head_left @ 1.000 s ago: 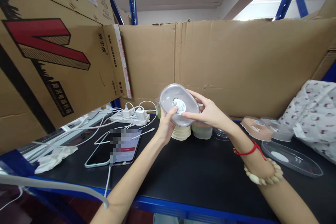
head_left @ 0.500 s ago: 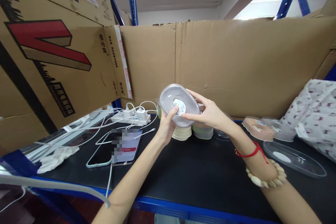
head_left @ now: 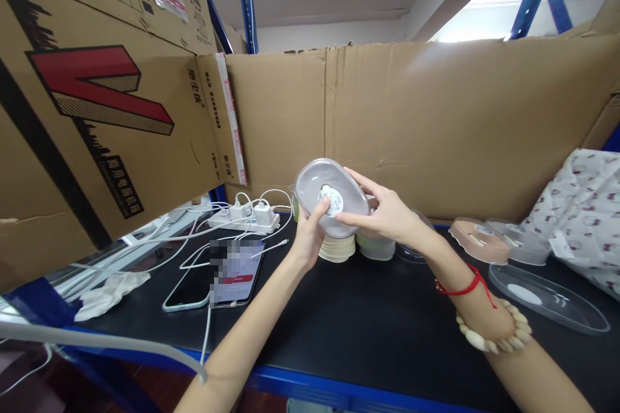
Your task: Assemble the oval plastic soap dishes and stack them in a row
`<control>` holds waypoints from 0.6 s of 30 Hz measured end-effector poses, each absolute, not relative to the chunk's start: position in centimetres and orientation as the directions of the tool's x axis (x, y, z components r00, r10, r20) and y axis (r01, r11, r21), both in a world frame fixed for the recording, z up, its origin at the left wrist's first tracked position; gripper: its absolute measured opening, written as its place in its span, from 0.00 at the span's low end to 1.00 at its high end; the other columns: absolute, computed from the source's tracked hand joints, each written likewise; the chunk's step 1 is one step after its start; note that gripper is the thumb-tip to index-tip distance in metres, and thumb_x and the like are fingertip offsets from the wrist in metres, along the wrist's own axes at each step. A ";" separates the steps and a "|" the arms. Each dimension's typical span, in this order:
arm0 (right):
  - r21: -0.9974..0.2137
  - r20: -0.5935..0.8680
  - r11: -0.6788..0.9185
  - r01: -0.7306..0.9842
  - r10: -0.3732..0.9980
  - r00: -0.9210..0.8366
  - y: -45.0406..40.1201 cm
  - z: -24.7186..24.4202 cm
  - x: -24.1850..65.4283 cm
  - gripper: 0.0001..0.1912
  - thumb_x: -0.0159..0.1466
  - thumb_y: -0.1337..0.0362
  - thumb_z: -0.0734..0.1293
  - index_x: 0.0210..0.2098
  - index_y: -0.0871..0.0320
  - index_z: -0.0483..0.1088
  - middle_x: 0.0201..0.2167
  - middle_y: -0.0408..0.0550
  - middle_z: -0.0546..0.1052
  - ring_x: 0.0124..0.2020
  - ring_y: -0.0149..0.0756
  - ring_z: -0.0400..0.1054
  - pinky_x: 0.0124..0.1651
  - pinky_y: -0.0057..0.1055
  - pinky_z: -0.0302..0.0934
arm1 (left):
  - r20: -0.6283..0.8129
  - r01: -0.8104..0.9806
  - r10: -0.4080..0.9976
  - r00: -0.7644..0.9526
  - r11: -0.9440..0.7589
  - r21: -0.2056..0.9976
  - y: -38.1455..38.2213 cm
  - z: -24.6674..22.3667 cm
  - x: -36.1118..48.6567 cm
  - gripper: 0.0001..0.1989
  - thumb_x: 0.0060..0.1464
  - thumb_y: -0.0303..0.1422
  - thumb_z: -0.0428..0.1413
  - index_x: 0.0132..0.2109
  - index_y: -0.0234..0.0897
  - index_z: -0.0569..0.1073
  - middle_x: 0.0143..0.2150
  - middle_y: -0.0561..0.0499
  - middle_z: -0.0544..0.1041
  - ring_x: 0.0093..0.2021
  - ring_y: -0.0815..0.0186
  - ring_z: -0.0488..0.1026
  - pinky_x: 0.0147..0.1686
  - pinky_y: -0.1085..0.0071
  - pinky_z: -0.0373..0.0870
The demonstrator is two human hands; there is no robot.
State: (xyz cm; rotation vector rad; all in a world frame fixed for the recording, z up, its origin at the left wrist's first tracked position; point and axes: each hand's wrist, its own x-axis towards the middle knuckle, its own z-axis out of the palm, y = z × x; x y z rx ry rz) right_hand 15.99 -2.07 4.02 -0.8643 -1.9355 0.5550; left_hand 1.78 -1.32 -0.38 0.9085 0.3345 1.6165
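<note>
Both hands hold a grey, rounded plastic case (head_left: pixel 314 184) up above the table, its glossy face tilted toward me. A round white printed sticker (head_left: pixel 335 204) lies on that face. My left hand (head_left: pixel 310 232) grips the case's lower left edge, with the thumb on the sticker. My right hand (head_left: pixel 387 211) pinches the right side, its thumb reaching the sticker's lower right and its fingers along the upper edge. Behind and below the case stand a cream-coloured stack (head_left: pixel 338 250) and a greenish clear container (head_left: pixel 376 248), both partly hidden.
On the black table (head_left: pixel 363 335) at right lie a clear oval lid (head_left: pixel 566 303), a peach case (head_left: pixel 479 242) and a grey case (head_left: pixel 523 242) beside a patterned cloth (head_left: pixel 576 200). Phones (head_left: pixel 242 281), cables and a power strip (head_left: pixel 259 222) are at left. Cardboard (head_left: pixel 426 122) walls the back.
The view has shifted slightly, so everything sits a little lower and further right. Both hands keep the same hold on the grey case.
</note>
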 end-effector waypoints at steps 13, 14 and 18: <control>-0.548 0.755 0.756 0.357 0.631 -0.179 -4.0 7.3 21.8 0.43 0.48 0.61 0.75 0.61 0.55 0.58 0.60 0.49 0.61 0.52 0.46 0.64 0.50 0.39 0.66 | 0.441 -0.501 0.894 -0.086 -0.421 0.756 -0.4 -0.2 0.7 0.33 0.36 0.47 0.62 0.47 0.36 0.63 0.39 0.46 0.71 0.48 0.54 0.67 0.37 0.67 0.70; -0.566 0.772 0.729 0.385 0.633 -0.063 -4.3 7.9 23.7 0.43 0.48 0.61 0.75 0.60 0.57 0.59 0.58 0.50 0.63 0.52 0.45 0.64 0.51 0.39 0.66 | 0.418 -0.483 0.902 -0.111 -0.416 0.770 -0.3 -0.1 0.6 0.32 0.35 0.46 0.61 0.46 0.36 0.64 0.38 0.47 0.71 0.47 0.54 0.67 0.35 0.69 0.70; -0.818 0.575 0.376 0.436 0.571 0.586 -4.5 7.9 32.4 0.31 0.57 0.62 0.67 0.58 0.60 0.60 0.55 0.51 0.66 0.52 0.42 0.64 0.43 0.32 0.69 | 0.398 -0.420 0.897 -0.190 -0.441 0.793 -0.4 0.2 0.8 0.28 0.30 0.44 0.60 0.41 0.36 0.65 0.35 0.49 0.71 0.39 0.58 0.68 0.28 0.73 0.68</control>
